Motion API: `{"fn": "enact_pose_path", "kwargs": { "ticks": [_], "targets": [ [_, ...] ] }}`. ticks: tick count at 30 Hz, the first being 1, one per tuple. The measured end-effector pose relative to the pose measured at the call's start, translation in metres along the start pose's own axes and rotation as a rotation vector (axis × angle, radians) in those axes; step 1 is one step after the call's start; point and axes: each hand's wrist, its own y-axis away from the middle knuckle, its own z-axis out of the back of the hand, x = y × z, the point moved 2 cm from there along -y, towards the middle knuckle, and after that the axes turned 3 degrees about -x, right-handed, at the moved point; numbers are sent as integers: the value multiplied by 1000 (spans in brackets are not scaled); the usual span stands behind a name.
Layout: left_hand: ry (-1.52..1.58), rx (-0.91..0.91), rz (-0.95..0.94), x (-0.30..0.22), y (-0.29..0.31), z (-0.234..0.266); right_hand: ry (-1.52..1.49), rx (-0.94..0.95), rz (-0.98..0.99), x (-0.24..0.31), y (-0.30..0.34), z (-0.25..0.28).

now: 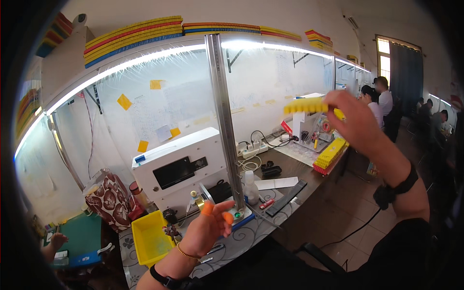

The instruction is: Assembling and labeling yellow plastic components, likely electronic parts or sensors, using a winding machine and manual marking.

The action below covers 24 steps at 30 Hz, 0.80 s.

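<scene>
My right hand point(355, 121) is raised at the right, its fingers closed on the end of a thin yellow ridged tray point(305, 105), smeared by motion. Beneath it, a stack of similar yellow trays point(331, 153) lies on the bench edge, with red ones at the bottom. My left hand point(211, 224), wearing orange finger cots, hovers palm up over the near bench with its fingers apart. Close to its fingertips is a brass-coloured round part point(197, 199) of a small device. A yellow bin point(152, 237) stands left of my left wrist.
A white box-shaped machine point(183, 164) with a dark screen stands behind my left hand. Beside it rises a metal post point(223, 116). A clear plastic bottle point(250, 187), a power strip point(253, 150) and cables lie on the bench. At far left, another person's hand point(58, 240) rests near a green mat.
</scene>
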Motion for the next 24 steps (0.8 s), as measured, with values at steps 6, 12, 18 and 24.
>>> {"fn": "enact_pose_path", "kwargs": {
  "ticks": [6,12,18,24],
  "targets": [
    [-142,-17,94,34,37,69,247,-93,-177,-114,-29,26],
    [-459,-220,121,100,90,148,398,-185,-143,-202,-96,26],
    [-965,-434,28,143,118,137,545,-285,-220,-219,-164,5],
    [-1122,-627,29,154,133,128,537,-380,-264,-265,-203,-54]
  ]
}}
